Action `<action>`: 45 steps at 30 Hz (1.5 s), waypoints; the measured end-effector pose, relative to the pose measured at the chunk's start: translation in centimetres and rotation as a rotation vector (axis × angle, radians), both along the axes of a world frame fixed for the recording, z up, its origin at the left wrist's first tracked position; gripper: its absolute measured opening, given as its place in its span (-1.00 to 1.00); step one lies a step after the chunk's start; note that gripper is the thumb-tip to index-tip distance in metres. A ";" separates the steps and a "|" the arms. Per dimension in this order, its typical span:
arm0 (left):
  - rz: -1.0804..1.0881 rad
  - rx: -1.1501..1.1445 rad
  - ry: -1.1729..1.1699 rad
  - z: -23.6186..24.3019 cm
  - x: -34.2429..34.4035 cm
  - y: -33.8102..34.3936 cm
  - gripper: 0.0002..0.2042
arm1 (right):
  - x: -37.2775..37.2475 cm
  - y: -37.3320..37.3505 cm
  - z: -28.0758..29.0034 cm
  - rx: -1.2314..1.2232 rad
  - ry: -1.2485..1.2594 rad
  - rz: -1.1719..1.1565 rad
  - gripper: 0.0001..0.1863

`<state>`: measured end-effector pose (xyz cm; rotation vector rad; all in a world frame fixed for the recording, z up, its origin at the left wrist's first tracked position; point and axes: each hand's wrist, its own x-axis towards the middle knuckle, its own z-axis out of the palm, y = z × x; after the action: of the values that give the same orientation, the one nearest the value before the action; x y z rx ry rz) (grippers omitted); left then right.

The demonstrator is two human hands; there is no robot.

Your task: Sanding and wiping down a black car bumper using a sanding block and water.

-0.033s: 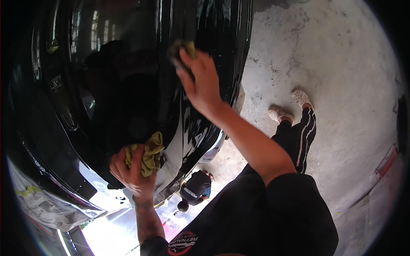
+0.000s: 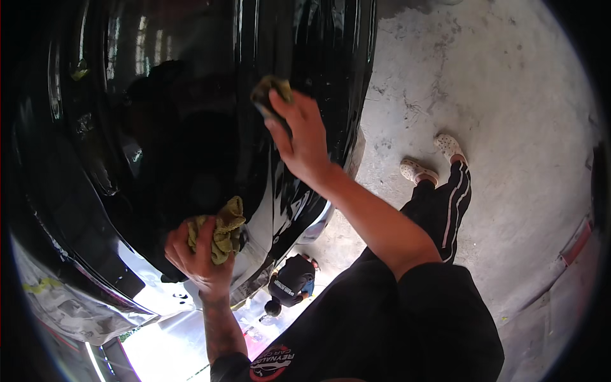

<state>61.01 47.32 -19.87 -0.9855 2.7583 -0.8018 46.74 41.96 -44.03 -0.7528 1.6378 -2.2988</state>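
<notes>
Right hand (image 2: pixel 304 137) outstretched, gripping one cloth (image 2: pixel 272 90); left hand (image 2: pixel 202 262) lower, clutching second cloth (image 2: pixel 225 233)

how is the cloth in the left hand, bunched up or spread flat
Bunched up: the olive cloth is crumpled in the left hand, its thick, uneven folds plainly showing.

Your bare right hand (image 2: pixel 304 137) partly hides a blurred, crumpled olive-green cloth (image 2: pixel 272 89) against the glossy black car body (image 2: pixel 191 149), which the view's upper edge cuts off.
</notes>
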 end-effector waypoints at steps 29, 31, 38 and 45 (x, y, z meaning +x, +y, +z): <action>-0.098 -0.048 -0.017 -0.6 1.7 -1.0 -0.51 | -5.1 -3.3 3.0 0.039 -0.314 0.005 -0.53; -0.095 -0.053 0.004 -0.7 1.7 -1.0 -0.52 | -5.4 -3.4 2.7 0.055 -0.298 -0.030 -0.52; -0.101 -0.046 -0.010 -0.6 1.6 -1.1 -0.52 | 0.1 -1.0 2.3 0.060 -0.442 0.064 -0.49; -0.104 -0.031 0.026 -0.7 1.9 -1.1 -0.49 | -2.6 -2.3 2.3 0.051 -0.368 0.020 -0.51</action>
<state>62.94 46.19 -20.57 -0.8691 2.8478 -0.8551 44.18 39.63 -41.72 -0.3073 1.5025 -2.2085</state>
